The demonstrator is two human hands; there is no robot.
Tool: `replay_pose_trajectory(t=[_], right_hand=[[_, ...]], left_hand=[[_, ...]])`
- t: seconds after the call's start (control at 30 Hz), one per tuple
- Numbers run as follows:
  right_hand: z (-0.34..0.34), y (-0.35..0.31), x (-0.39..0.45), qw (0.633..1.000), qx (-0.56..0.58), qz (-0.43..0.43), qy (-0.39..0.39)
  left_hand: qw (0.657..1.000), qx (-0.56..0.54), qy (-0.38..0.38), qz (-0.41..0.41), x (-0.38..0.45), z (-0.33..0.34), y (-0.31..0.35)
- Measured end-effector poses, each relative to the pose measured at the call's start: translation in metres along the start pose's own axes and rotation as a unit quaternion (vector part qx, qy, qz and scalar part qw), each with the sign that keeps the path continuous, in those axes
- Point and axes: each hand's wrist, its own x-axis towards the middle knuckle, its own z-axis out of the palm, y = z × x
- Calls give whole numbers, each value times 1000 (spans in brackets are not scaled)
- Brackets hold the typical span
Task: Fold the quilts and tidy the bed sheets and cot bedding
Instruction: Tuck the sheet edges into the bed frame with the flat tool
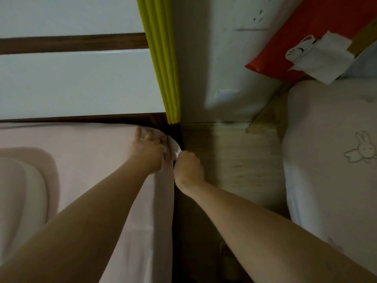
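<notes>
Both hands are working at the far corner of the bed, where the pink bed sheet [87, 156] is wrapping over the mattress edge beside the dark wooden frame; I judge the corner is being pulled snug or tucked, which is why the arms are reaching so far forward together. The left hand [148, 152] is lying on top of the corner with fingers curled into the cloth, pinning it, while the right hand [188, 170] is closing in a fist just beside it, apparently pinching the bunched white edge, though blur is hiding the fingertips. One folded quilt [24, 186] is sitting at the left on the sheet, one rabbit-print cot bedding piece [330, 152] is lying well apart at the right, and one yellow-green curtain [163, 64] is hanging above the corner
</notes>
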Motion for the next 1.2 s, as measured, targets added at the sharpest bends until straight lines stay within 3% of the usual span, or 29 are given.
replay_pose_trajectory(t=[0.1, 0.17, 0.23, 0.47, 0.6, 0.77, 0.9, 1.0, 1.2], right_hand=[[37, -20, 3, 999, 38, -11, -29], [43, -16, -1, 996, 76, 26, -43], [30, 6, 1, 990, 110, 77, -38], [-26, 67, 31, 963, 220, 125, -92], [-18, 73, 36, 954, 234, 125, -139], [-5, 78, 46, 963, 225, 94, -116], [-8, 86, 44, 974, 193, 59, -104], [-12, 87, 33, 980, 172, 41, -96], [6, 51, 42, 981, 157, 44, -103]], left_hand=[[997, 79, 18, 16, 3, 10, -5], [994, 104, 20, 19, 0, 11, -6], [995, 103, 2, 17, 0, 7, -3], [985, 161, -69, 4, 34, 0, 26], [976, 195, -98, -14, 56, 17, 35], [966, 232, -111, -6, 77, 29, 35], [975, 194, -106, -11, 90, 30, 36], [992, 112, -55, -19, 92, 27, 33], [1000, -9, -9, -23, 72, 9, 28]])
